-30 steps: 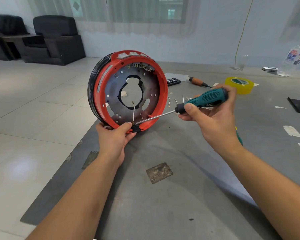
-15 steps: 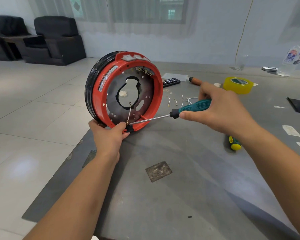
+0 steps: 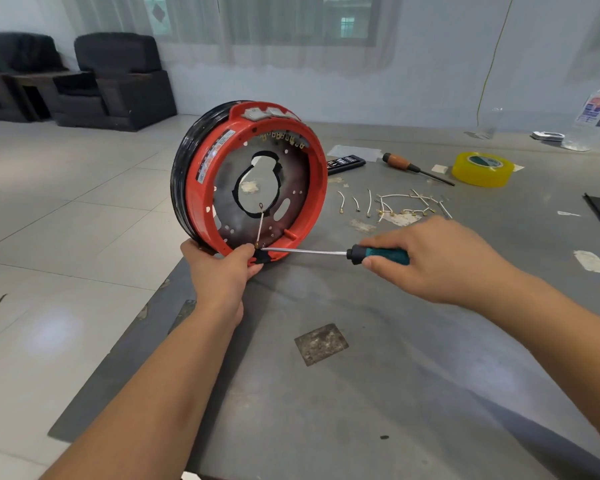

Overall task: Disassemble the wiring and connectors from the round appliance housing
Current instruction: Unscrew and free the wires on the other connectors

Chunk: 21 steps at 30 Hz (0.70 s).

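Observation:
The round red and black housing [image 3: 201, 188] stands on edge at the grey table's left corner, its open side facing me. My left hand [image 3: 219, 268] grips its bottom rim, thumb beside a black connector [image 3: 262, 259]. A short white wire [image 3: 260, 226] with a ring terminal stands up from that spot inside the housing. My right hand [image 3: 426, 258] holds a teal-handled screwdriver [image 3: 378, 255] nearly level, its tip at the connector. A row of brass terminals [image 3: 284, 136] sits inside the housing's top.
Several removed white wires [image 3: 399, 204] lie on the table [image 3: 361, 393] right of the housing. Behind them are an orange-handled screwdriver [image 3: 406, 166], a yellow tape roll [image 3: 482, 168], a black remote [image 3: 345, 163] and a plastic bottle [image 3: 596, 116]. The table's left edge drops to tiled floor [image 3: 66, 220].
The housing turned slightly and its open side now faces more to the right. My right hand lowered and rolled over the screwdriver, bringing the shaft from slanted to nearly level.

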Tool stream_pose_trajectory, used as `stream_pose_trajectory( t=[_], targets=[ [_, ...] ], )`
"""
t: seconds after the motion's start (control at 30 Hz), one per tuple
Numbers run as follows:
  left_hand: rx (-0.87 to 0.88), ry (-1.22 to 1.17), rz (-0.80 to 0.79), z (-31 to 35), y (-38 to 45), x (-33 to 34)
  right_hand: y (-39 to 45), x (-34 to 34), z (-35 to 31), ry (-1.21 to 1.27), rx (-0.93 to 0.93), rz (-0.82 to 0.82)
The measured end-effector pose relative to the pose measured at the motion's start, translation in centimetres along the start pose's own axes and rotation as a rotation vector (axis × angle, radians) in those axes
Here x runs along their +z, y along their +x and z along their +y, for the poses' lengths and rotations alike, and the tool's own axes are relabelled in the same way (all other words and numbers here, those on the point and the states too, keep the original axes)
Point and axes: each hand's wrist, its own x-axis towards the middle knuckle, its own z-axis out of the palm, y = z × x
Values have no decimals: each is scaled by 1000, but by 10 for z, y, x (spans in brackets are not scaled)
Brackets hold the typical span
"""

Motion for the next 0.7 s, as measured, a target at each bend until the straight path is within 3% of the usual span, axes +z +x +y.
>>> stream_pose_trajectory(
  t=[0.43,0.7],
  targets=[
    [-33,-60,80,0,3,4,-39,66,-18,-12,31,117],
    [-20,-18,40,-3,2,1,-26,27,-11,-38,31,38]
  ],
)
